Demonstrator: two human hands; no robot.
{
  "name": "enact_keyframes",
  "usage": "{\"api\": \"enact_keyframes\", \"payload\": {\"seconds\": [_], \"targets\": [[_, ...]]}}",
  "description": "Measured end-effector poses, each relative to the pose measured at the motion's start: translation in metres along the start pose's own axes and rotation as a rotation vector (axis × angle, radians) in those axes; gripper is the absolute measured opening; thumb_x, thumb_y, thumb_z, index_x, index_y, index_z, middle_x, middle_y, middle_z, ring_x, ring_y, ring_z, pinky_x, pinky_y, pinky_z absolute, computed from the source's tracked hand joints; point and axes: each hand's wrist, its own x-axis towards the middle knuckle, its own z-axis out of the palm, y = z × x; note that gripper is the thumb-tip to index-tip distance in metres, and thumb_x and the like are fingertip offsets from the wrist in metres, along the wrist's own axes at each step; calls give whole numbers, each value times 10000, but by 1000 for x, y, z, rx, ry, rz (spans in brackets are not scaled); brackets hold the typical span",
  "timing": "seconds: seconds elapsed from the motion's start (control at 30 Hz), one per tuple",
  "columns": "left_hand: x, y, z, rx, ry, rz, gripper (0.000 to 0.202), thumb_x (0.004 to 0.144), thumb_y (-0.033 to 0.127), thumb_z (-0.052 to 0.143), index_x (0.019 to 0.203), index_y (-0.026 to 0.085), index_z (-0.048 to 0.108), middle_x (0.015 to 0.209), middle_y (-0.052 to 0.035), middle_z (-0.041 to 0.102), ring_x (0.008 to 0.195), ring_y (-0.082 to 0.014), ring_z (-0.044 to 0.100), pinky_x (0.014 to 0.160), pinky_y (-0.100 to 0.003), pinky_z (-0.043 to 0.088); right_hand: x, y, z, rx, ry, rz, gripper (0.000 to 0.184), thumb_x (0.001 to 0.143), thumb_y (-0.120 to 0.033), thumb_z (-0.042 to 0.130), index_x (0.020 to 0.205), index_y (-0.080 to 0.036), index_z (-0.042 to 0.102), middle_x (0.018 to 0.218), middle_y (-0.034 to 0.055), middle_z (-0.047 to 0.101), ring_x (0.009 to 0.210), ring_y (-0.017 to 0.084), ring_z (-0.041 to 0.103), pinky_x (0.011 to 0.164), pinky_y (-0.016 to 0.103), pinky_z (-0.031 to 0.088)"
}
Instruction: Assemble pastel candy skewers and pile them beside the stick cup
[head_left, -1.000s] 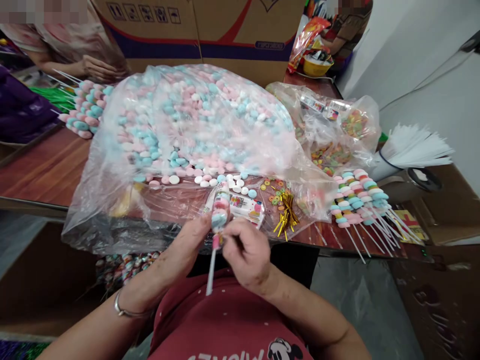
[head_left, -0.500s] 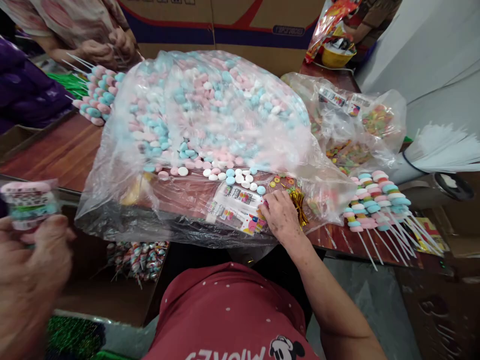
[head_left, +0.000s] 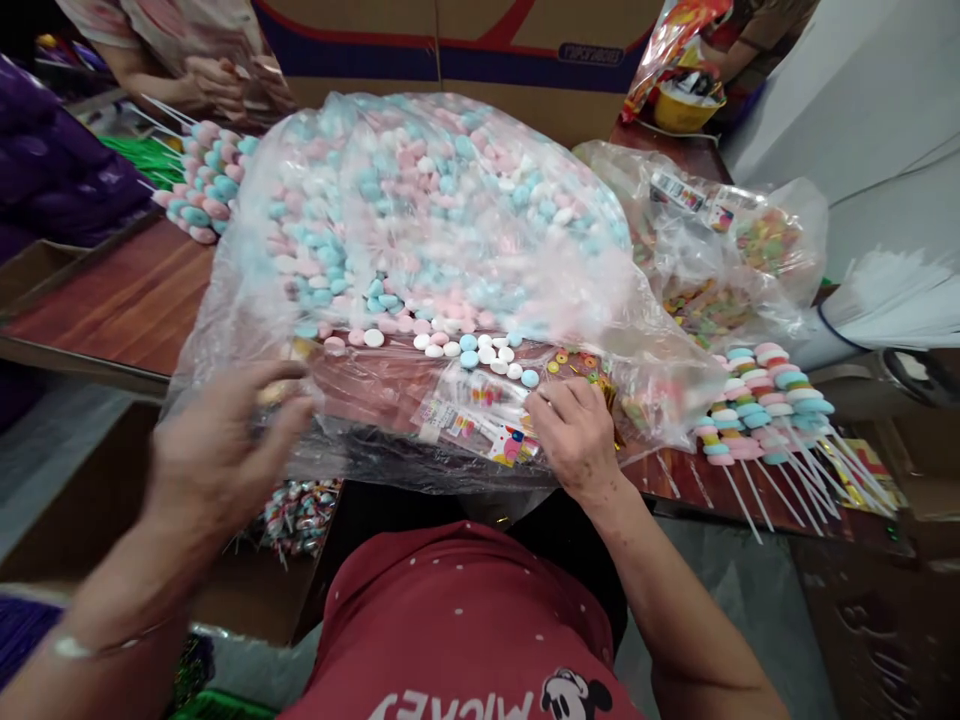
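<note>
My left hand [head_left: 229, 440] is blurred over the near left edge of a large clear plastic bag. Its thumb and fingers are apart, and no object shows between them. The bag [head_left: 247, 300] bulges with pink, blue and white candies [head_left: 420, 165]. My right hand [head_left: 574, 435] pinches the edge of a printed clear wrapper [head_left: 491, 395], lifting it a little from other printed wrappers [head_left: 457, 425] lying on the bag. Gold twist ties [head_left: 616, 425] are partly hidden beside that hand. Loose candies [head_left: 487, 350] and small gummy rings [head_left: 570, 362] lie just beyond.
Candy skewers [head_left: 765, 400] lie at the right, with others [head_left: 206, 180] at the far left. An open carton [head_left: 247, 585] below holds wrapped candies [head_left: 296, 515]. White sticks [head_left: 900, 295] stand at the right. Another person's hands [head_left: 217, 85] are at the upper left.
My left hand has moved right and forward from the left edge; the wrapped candy it held is no longer seen in it. My right hand has lifted the wrapper slightly.
</note>
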Motion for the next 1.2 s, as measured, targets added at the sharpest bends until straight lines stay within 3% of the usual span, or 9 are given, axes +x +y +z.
{"api": "enact_keyframes", "payload": {"seconds": [0.07, 0.17, 0.3, 0.4, 0.5, 0.57, 0.63, 0.93, 1.2], "targets": [[15, 25, 30, 40, -21, 177, 429, 875, 435, 561, 1219, 179, 533, 1168, -110, 636, 1089, -307, 592, 918, -453, 467, 0, -5, -8, 48, 52, -69, 234, 976, -184, 440, 883, -178, 655, 844, 58, 649, 826, 193, 468, 745, 338, 337], [34, 60, 65, -11, -289, 213, 433, 825, 481, 600, 1075, 127, 583, 1039, -142, 658, 978, -294, 605, 840, -440, 486, -5, -8, -15, 102, 108, -138, 222, 974, -172, 437, 922, -175, 654, 910, 63, 675, 856, 190, 496, 766, 340, 362], [49, 74, 92, -323, -757, 24, 231, 838, 382, 565, 795, 156, 585, 690, -12, 589, 642, -158, 529, 589, -277, 421, -16, -6, -16, 186, 102, -94, 211, 961, -160, 448, 961, -229, 648, 959, 44, 673, 884, 181, 541, 810, 350, 396], [50, 70, 101, -639, -860, -113, 206, 799, 348, 585, 723, 158, 561, 612, 34, 503, 571, -106, 443, 521, -220, 340, -22, -5, -11, 397, 105, 170, 222, 926, -235, 519, 1139, -241, 582, 1076, 82, 650, 975, 210, 572, 852, 390, 441], [47, 70, 105, -778, -882, -169, 219, 765, 340, 620, 669, 155, 553, 591, 40, 497, 561, -94, 434, 521, -211, 331, -23, -6, -9, 704, 61, 517, 462, 861, -316, 599, 1288, -211, 458, 1139, 104, 619, 929, 202, 593, 787, 364, 495], [43, 71, 106, -800, -881, -173, 196, 764, 312, 626, 671, 150, 567, 595, 34, 525, 565, -94, 452, 533, -212, 348, -23, -6, -10, 856, -51, 595, 302, 869, -294, 578, 1156, -207, 540, 962, 42, 640, 785, 154, 584, 696, 292, 487], [40, 73, 106, -783, -840, -141, 159, 777, 287, 628, 709, 149, 584, 620, 29, 558, 578, -95, 472, 544, -208, 365, -23, -6, -13, 889, -112, 575, 80, 892, -247, 540, 926, -203, 598, 776, -6, 592, 703, 130, 547, 655, 256, 452], [26, 69, 105, -547, -482, 303, 211, 911, 226, 503, 741, 172, 615, 590, 23, 595, 530, -87, 499, 542, -184, 388, -26, -12, -15, 647, 3, 388, 306, 975, -278, 426, 681, -212, 474, 641, -10, 463, 637, 136, 445, 624, 274, 380], [17, 63, 113, -601, -539, 154, 171, 865, 314, 550, 818, 190, 658, 710, -14, 703, 621, -135, 629, 587, -199, 478, -32, -21, -16, 711, 0, 423, 279, 972, -290, 429, 716, -209, 504, 679, -1, 529, 678, 134, 513, 643, 264, 416]]}}
